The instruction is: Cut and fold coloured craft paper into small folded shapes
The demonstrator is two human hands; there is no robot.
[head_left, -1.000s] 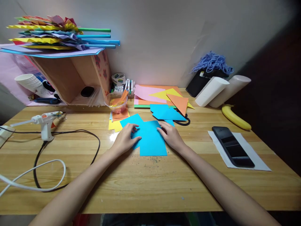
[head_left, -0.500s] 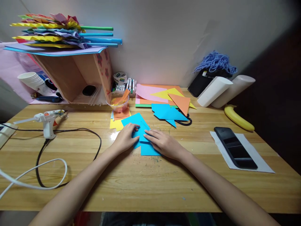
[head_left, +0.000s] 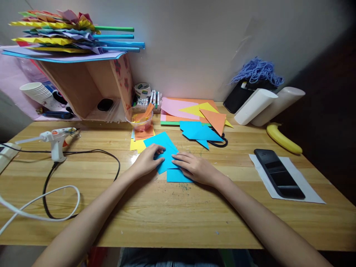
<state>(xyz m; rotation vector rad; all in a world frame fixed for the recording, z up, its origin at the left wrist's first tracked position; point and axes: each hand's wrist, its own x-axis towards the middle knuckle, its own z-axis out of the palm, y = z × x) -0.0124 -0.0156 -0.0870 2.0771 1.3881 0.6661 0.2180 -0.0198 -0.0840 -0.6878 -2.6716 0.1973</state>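
Blue paper pieces (head_left: 168, 157) lie overlapping on the wooden table in front of me. My left hand (head_left: 148, 159) rests on their left side, thumb and fingers apart, with paper between them. From the right, my right hand (head_left: 196, 168) lies flat on the paper, its fingers stretched out to the left. A lower blue piece (head_left: 178, 175) sticks out toward me below the others, partly under my right hand. Further back, more cut blue paper (head_left: 197, 130) lies partly over black scissor handles (head_left: 222, 143).
Behind are a plastic bowl (head_left: 140, 120), coloured sheets (head_left: 178, 107) and an orange triangle (head_left: 215, 120). A glue gun (head_left: 57, 142) with cables stands left. On the right are a phone (head_left: 279, 173), a banana (head_left: 283, 139) and white rolls (head_left: 257, 106).
My right hand has shifted slightly to the right on the blue paper. The fingers of my left hand have moved only a little, and the view has tilted slightly.
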